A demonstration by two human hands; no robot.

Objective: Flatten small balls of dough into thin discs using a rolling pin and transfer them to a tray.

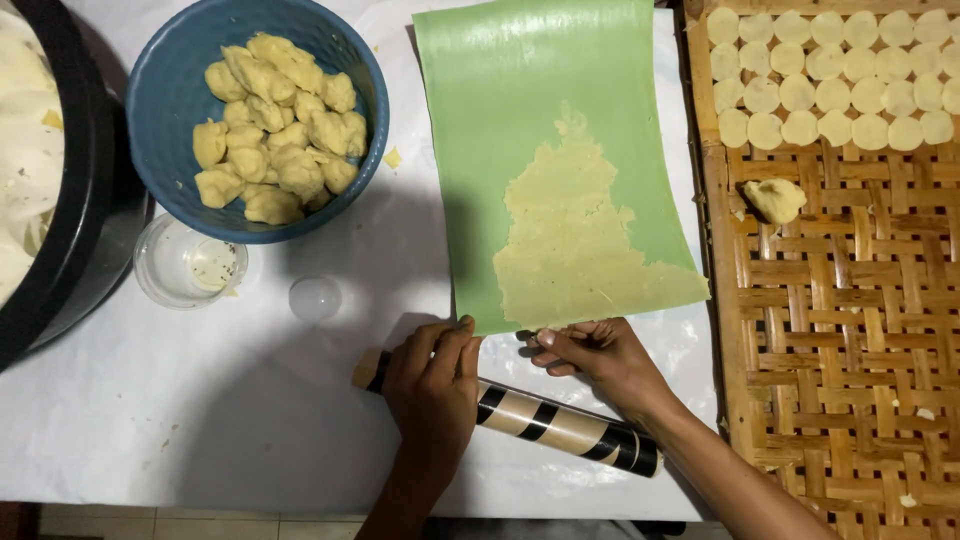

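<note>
A green plastic sheet [480,120] lies on the white table cover, with a thin, flattened layer of pale yellow dough [570,240] spread on its lower middle. My left hand [432,385] pinches the sheet's near left corner. My right hand [600,355] grips the near edge a little to the right. Under both hands lies a tube-shaped rolling pin [560,425] with black and tan stripes. Each hand holds the sheet's edge with its fingers closed on it.
A blue bowl [160,110] of dough lumps stands at the upper left, beside a black pot [75,200]. A small clear dish [160,270] and a round clear lid [315,297] sit below it. On the right, a woven bamboo tray [840,330] carries rows of dough discs [830,80] and one dough lump [773,198].
</note>
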